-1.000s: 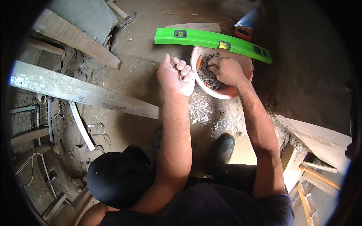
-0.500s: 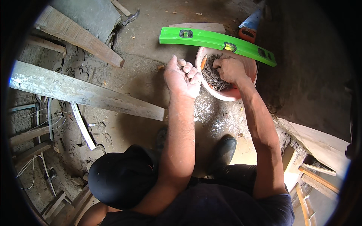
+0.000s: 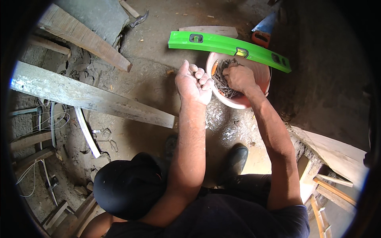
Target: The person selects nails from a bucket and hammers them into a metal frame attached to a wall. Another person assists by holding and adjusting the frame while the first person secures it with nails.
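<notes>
Keeps the right hand [image 3: 239, 77] down inside the pink-white bucket [image 3: 260, 75], with fingers bent and drawn close together over the nails [image 3: 227, 91]. Cannot tell, with the fingertips hidden, of any nail pinched there. Holds the left hand [image 3: 192, 85] palm-up by the left rim, near or touching, cannot tell which, with fingers curled in loosely; cannot tell of anything held in the palm either. Compared with half a second ago, shows little change: a slight shift of the whole view, and a small drift of the left hand toward the bucket. Seems, on that evidence, still busy picking among the nails, without any lift clear of the rim. Leaves the green level [image 3: 206, 41] lying across the far side of the bucket, with an orange piece [image 3: 214, 67] leaning inside at the left. Includes also a hammer [image 3: 139, 19] farther off at upper left, and a saw [image 3: 260, 38] just beyond the level.
</notes>
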{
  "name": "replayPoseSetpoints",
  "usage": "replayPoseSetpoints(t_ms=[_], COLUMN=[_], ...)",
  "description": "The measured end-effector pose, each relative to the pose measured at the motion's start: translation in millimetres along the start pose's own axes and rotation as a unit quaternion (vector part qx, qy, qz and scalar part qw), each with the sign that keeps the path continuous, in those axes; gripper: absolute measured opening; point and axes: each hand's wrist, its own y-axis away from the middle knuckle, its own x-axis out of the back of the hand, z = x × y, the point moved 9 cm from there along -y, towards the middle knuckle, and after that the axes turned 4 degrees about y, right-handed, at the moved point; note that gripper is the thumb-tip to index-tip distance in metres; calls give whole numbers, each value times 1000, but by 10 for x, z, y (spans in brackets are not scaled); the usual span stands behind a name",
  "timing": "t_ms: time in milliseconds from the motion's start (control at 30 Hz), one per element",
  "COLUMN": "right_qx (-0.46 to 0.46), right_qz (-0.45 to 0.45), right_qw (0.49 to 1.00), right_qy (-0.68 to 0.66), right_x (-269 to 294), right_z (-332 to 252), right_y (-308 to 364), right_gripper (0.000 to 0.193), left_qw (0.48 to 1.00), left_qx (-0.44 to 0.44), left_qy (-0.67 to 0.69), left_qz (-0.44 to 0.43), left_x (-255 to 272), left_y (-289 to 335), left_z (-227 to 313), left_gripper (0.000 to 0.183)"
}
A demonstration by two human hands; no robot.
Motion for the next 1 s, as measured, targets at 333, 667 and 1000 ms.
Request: replayPoseSetpoints(t_ms=[333, 667, 1000], right_qx=[-13, -78, -72], right_qz=[107, 81, 107], right_qw=[994, 979, 882], right_qy=[36, -172, -453], right_x=[-7, -10, 458], right_z=[-22, 640, 501], right_y=[4, 217, 762], right_gripper=[28, 21, 27], left_qw=[1000, 1000, 992], left_qx=[-14, -1, 24], left_qy=[-12, -11, -115], left_qz=[2, 9, 43], left_x=[21, -14, -7], left_y=[-3, 29, 57], left_z=[12, -50, -292], left_gripper=[46, 45, 42])
